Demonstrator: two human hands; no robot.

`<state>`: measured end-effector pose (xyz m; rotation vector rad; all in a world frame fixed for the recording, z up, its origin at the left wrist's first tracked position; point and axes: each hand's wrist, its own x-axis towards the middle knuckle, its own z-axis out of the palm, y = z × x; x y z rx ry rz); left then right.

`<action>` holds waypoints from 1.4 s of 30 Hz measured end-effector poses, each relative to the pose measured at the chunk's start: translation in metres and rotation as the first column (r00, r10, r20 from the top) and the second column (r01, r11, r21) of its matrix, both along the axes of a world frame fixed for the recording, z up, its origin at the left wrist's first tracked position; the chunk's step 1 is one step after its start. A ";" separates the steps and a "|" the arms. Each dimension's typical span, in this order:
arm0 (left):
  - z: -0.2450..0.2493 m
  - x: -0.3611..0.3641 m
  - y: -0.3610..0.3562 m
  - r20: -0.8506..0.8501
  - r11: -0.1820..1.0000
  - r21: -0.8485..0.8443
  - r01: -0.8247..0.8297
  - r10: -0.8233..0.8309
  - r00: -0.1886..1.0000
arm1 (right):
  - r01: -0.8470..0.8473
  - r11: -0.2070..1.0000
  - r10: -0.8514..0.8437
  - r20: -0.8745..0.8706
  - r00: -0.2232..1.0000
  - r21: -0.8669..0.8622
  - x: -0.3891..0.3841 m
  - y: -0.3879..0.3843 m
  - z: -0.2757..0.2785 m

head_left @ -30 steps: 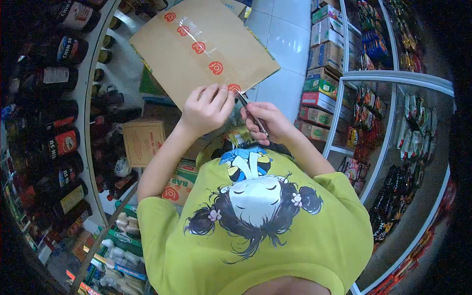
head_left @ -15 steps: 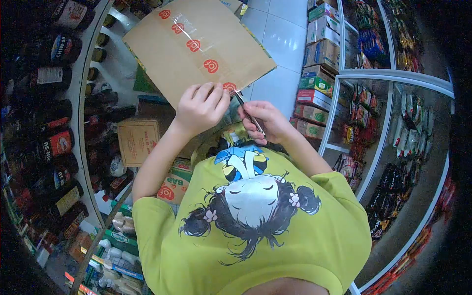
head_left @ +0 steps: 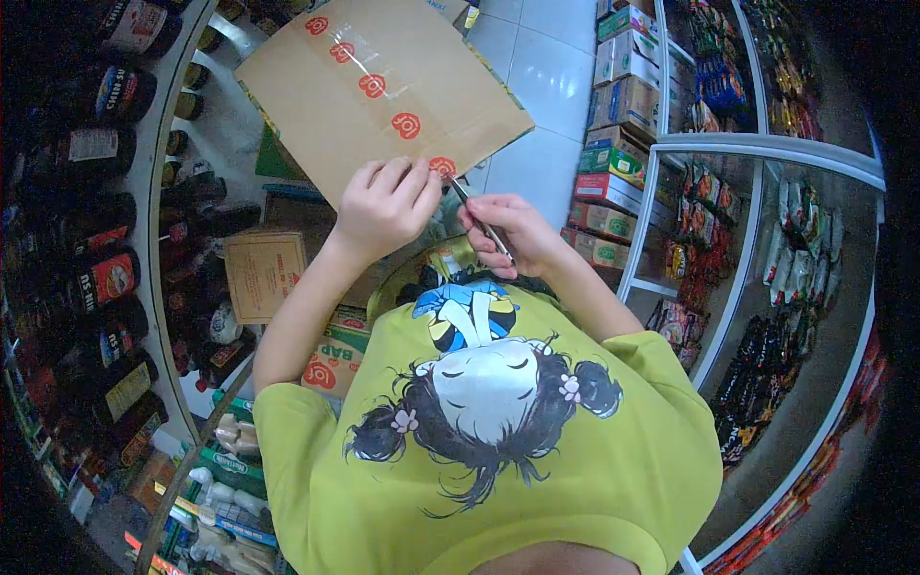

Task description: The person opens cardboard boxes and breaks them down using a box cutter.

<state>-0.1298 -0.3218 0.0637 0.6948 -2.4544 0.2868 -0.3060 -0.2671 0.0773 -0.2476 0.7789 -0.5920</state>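
A large brown cardboard box (head_left: pixel 383 81) lies tilted in front of me, clear tape with red round logos running along its top face. My left hand (head_left: pixel 388 203) is at the box's near edge, fingers bent together and gripping there beside the last red logo. Between the thumb and curled fingers of my right hand (head_left: pixel 510 230) is a slim box cutter (head_left: pixel 487 226), dark and silver. Its narrow tip meets the near corner of the box, at the end of the tape.
Shelves of dark sauce bottles (head_left: pixel 115 278) stand on the left. A smaller carton (head_left: pixel 264 276) sits below the large box. Stacked cartons (head_left: pixel 613 187) line the tiled floor (head_left: pixel 546 81) ahead. On the right is a white-framed cabinet (head_left: pixel 767 146) with hanging packets.
The whole view has shifted slightly, so the box and both hands appear a little further left. Both hands keep their hold, and the cutter's tip stays at the box's near corner.
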 end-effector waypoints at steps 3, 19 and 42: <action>0.000 0.000 0.001 0.000 1.000 0.019 -0.009 0.009 1.000 | -0.064 0.998 0.064 -0.029 0.998 -0.018 -0.008 0.004 0.002; 0.007 -0.012 0.009 0.031 0.988 0.116 -0.097 0.094 0.995 | -0.970 -0.051 -0.494 -0.838 0.232 -0.239 -0.048 -0.051 0.023; 0.006 -0.010 0.016 -0.053 0.993 0.088 -0.082 0.087 0.995 | -0.887 -0.458 -0.516 -0.794 0.320 -0.060 -0.035 -0.082 0.020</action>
